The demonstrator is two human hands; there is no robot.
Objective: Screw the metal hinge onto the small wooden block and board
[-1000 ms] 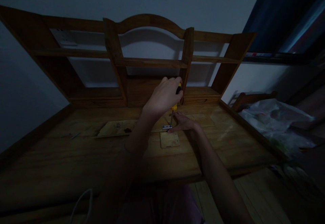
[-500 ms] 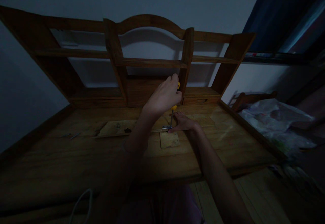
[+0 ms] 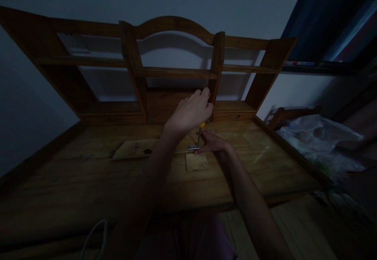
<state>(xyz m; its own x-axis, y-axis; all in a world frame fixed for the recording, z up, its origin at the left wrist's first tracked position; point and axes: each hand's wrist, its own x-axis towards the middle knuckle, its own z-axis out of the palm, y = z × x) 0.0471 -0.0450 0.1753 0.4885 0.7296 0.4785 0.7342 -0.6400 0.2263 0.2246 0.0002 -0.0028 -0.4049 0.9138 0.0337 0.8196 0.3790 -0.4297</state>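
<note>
My left hand [image 3: 190,112] is closed around the yellow handle of a screwdriver [image 3: 199,135]. Its shaft points down, with the tip at a small silver metal hinge [image 3: 193,148] on the front edge of a wooden board [image 3: 132,149]. My right hand [image 3: 214,142] lies across that board, fingers stretched out and thumb apart, the thumb beside the hinge. Directly in front of the hinge is a small square wooden panel [image 3: 196,163] on the desk. My left forearm hides part of the long board.
The wooden desk [image 3: 103,185] carries a shelf unit [image 3: 176,72] along the wall. A thin metal piece [image 3: 86,158] lies at the left. A white cable [image 3: 104,232] loops at the front edge. Plastic bags [image 3: 318,134] sit by a chair [image 3: 294,113] on the right.
My left hand has turned slightly on the screwdriver handle, covering more of the yellow. The right hand, board and hinge stay in place.
</note>
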